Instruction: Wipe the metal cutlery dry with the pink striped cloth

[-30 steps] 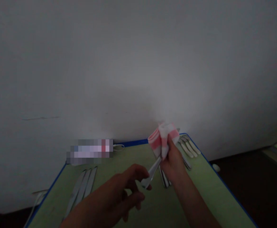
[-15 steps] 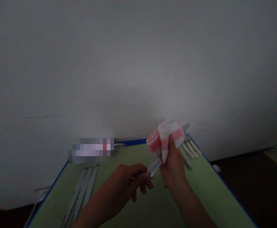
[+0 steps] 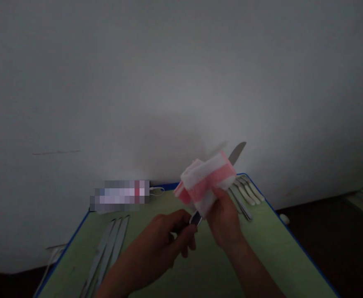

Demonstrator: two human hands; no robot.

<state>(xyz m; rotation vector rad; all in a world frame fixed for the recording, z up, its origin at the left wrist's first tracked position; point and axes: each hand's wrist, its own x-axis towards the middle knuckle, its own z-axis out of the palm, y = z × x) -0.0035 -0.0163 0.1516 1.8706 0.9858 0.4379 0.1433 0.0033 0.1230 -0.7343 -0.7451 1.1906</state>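
Note:
A metal table knife (image 3: 238, 153) is held up slantwise above the table, its rounded blade tip pointing up and right. My left hand (image 3: 165, 238) pinches the end of its handle between thumb and fingers. Wrapped around the middle of the knife is a pink-and-white striped cloth (image 3: 208, 182), which hides that part of it. My right hand (image 3: 226, 217) is closed on the cloth, pressing it about the knife.
Several table knives (image 3: 107, 248) lie side by side at the left of the green table (image 3: 187, 277). Forks with pale handles (image 3: 250, 192) and other cutlery (image 3: 242, 207) lie at the right back. A blurred-out box-like item (image 3: 119, 196) with a white cable (image 3: 158, 190) sits by the wall (image 3: 181, 82).
My right hand and the cloth have shifted left and down along the knife toward the handle. More of the blade now shows beyond the cloth. My left hand has barely moved.

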